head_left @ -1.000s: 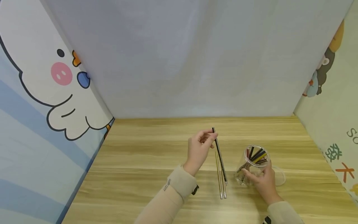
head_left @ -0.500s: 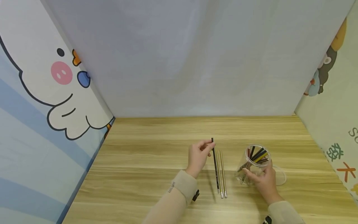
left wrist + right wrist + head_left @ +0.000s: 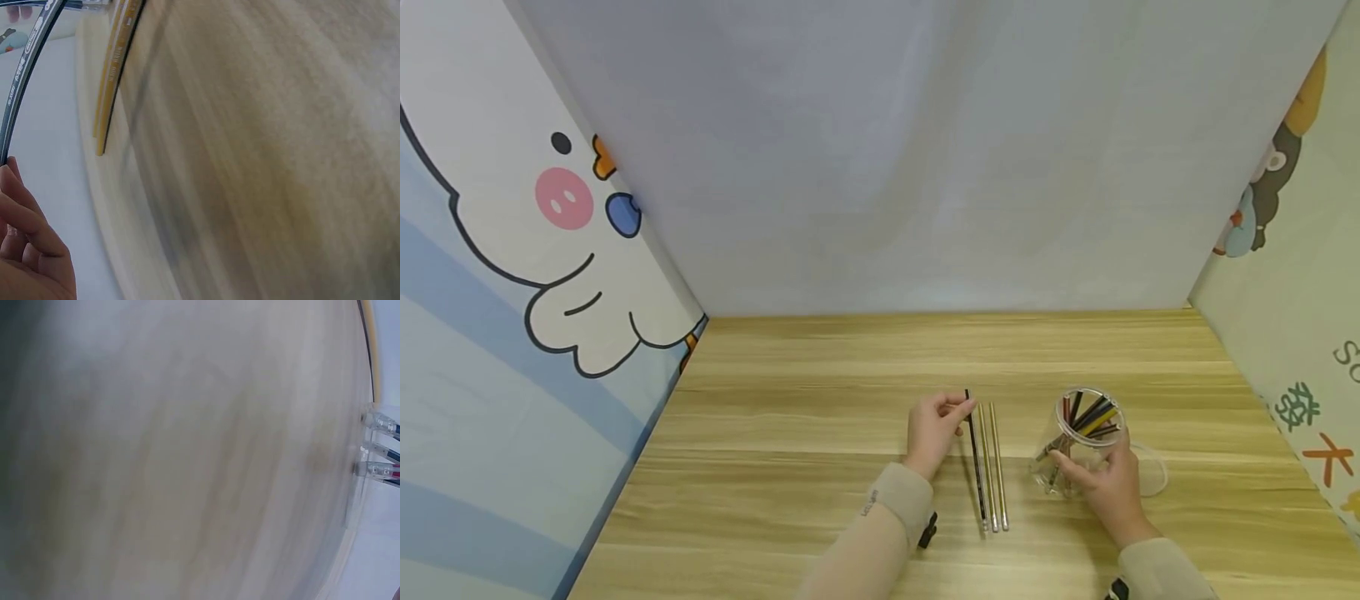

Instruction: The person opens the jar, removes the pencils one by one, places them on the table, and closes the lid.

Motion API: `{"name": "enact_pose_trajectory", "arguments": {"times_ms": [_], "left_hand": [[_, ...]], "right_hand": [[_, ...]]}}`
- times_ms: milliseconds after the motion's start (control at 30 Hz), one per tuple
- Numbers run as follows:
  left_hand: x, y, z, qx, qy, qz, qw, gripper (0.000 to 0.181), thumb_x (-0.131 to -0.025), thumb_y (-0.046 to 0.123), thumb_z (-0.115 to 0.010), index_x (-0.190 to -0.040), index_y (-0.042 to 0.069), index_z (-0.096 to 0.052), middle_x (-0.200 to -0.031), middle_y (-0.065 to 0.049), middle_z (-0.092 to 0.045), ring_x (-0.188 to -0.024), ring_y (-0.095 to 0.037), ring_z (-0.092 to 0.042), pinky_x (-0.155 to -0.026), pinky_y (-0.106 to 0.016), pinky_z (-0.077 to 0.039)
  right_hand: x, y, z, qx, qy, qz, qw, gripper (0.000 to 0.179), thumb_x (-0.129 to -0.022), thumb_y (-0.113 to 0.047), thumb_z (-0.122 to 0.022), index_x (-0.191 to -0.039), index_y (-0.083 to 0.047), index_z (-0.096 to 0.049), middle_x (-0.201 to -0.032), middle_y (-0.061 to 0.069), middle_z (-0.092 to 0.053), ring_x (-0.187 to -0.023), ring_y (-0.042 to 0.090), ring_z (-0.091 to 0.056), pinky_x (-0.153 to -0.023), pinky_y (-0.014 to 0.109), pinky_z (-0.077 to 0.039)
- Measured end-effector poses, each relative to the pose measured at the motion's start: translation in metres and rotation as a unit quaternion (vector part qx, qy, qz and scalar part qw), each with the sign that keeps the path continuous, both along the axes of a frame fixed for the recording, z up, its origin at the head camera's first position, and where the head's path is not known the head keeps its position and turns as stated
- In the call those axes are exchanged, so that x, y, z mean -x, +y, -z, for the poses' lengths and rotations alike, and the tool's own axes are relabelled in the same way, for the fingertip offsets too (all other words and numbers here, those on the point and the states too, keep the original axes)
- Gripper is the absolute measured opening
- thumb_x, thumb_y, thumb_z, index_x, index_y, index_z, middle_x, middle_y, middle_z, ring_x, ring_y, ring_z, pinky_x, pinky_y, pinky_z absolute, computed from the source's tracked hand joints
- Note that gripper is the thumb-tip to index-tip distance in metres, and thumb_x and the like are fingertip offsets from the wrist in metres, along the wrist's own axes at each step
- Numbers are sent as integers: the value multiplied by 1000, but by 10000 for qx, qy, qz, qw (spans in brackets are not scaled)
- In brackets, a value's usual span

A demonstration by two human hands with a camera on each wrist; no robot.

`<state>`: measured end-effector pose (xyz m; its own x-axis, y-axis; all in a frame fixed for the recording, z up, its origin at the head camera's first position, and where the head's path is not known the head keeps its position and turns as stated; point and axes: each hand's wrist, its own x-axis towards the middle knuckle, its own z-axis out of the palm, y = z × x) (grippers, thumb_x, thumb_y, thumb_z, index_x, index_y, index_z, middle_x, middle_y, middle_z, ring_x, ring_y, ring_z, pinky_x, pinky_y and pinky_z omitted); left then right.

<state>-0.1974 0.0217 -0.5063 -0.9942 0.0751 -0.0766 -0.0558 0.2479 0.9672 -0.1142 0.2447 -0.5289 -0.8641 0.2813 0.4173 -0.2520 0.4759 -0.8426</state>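
In the head view my left hand [image 3: 931, 433] pinches a black pencil [image 3: 976, 475] near its upper end, between thumb and fingers. Its silver, eraser-tipped end points toward me, close to the table. Just right of it lie two yellow pencils [image 3: 999, 475], side by side and roughly parallel. The left wrist view shows white lettering on the black pencil [image 3: 24, 75] and the yellow pencils [image 3: 112, 81] below it. My right hand [image 3: 1108, 487] grips a clear jar [image 3: 1049, 442] of several dark, red and yellow pencils. Eraser ends [image 3: 378, 470] show at the right wrist view's edge.
A round clear lid [image 3: 1152, 471] lies on the wood-grain table [image 3: 775, 417], right of the jar and partly behind my right hand. A pale backdrop [image 3: 925, 167] stands along the far edge, with cartoon-printed panels [image 3: 550, 275] on both sides.
My left hand has brought the black pencil down toward me and slightly left, from across the yellow pencils to their left side. The right hand and jar stay put.
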Motion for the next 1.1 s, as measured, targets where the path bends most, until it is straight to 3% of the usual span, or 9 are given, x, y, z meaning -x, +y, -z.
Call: {"name": "enact_pose_trajectory", "arguments": {"times_ms": [433,733,1100], "left_hand": [[9,9,14,269,-528,-244,9979,19,-88,29,-75,-98,12,-77,-79,2,-72,-57,-8,-58,-48,-20,-41],[14,9,22,702,-818,-225,9939,16,-89,29,-74,-94,14,-77,-74,5,-68,-60,-8,-57,-52,-21,-43],[21,11,25,1381,-1166,-78,9835,13,-87,34,-76,-87,21,-78,-72,7,-68,-63,-9,-57,-56,-24,-44]], "right_hand": [[0,1,-1,-24,-194,42,9998,73,-66,4,-82,-128,7,-44,-104,-43,-49,-98,-21,-48,-90,-1,-32],[-1,1,0,-128,-218,41,9997,74,-67,3,-83,-130,5,-44,-104,-43,-48,-98,-22,-47,-89,0,-34],[0,1,2,-96,-328,98,9994,74,-68,2,-84,-130,4,-45,-103,-42,-48,-100,-21,-47,-90,-1,-32]]}}
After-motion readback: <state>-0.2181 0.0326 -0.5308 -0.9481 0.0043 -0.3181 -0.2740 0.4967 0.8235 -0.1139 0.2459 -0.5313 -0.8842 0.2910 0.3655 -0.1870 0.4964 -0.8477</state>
